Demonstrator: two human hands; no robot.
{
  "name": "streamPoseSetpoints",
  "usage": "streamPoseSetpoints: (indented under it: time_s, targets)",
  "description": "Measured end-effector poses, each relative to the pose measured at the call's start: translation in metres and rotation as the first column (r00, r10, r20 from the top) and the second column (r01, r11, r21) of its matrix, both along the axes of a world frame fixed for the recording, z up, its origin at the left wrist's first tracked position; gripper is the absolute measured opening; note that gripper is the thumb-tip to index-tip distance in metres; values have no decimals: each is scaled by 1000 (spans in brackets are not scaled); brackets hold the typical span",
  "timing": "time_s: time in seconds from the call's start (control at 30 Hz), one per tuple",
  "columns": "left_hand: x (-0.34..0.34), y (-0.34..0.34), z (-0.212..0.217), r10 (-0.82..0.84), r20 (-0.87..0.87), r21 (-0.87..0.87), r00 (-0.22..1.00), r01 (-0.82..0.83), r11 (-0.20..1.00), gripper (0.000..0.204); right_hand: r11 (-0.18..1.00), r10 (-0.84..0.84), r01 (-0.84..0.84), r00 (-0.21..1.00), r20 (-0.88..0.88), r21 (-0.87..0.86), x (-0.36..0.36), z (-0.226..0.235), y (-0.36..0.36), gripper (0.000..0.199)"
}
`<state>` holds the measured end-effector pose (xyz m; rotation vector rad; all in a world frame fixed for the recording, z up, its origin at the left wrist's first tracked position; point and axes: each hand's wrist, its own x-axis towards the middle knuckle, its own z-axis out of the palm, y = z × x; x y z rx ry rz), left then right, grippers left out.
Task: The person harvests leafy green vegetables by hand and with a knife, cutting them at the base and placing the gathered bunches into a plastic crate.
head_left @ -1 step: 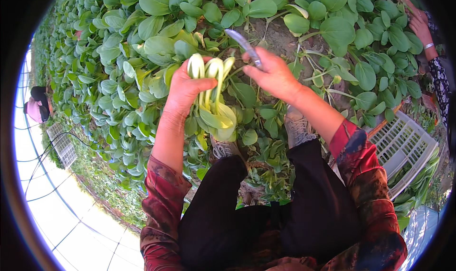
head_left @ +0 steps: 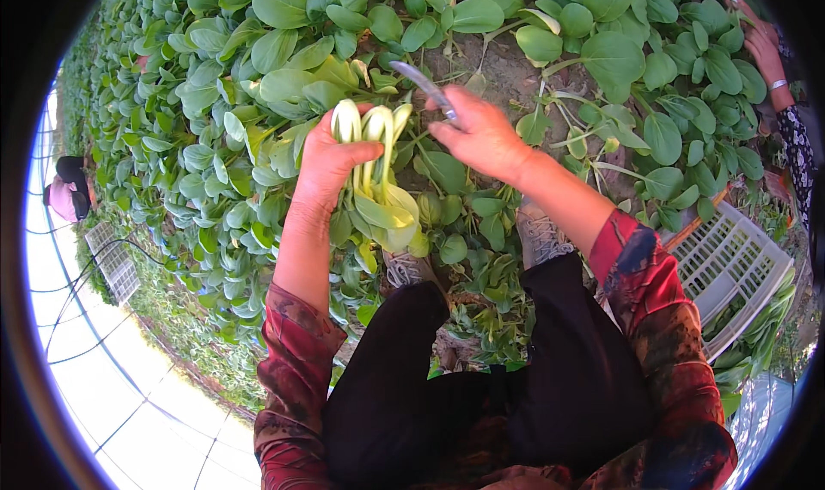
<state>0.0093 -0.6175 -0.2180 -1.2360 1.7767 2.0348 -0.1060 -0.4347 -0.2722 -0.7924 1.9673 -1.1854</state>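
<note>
The left hand (head_left: pixel 325 159) is raised over the bed of leafy greens (head_left: pixel 258 77), fingers closed around a bunch of bok choy (head_left: pixel 375 176) held with pale stalk ends up and leaves hanging down. Just beside it, the right hand (head_left: pixel 481 133) grips a knife (head_left: pixel 423 84), blade pointing up and left, above a bare soil patch (head_left: pixel 507 73). A white plastic crate (head_left: pixel 730 266) sits at the right.

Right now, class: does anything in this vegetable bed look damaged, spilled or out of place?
Nothing stands out. The left hand holds a cut bok choy bunch, the right hand a knife; the white crate sits upright.
</note>
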Motion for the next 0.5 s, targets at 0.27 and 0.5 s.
streamPoseSetpoints:
  time_s: [0.27,0.5]
  targets:
    - [37,-37,-23,15,27,-160,1000,-10,987,65,826,408,-401,910,72,396,21,-55,20,35]
    - [39,-14,-26,-218,80,-215,973,231,949,66,946,292,-276,954,-73,168,21,-21,43,32]
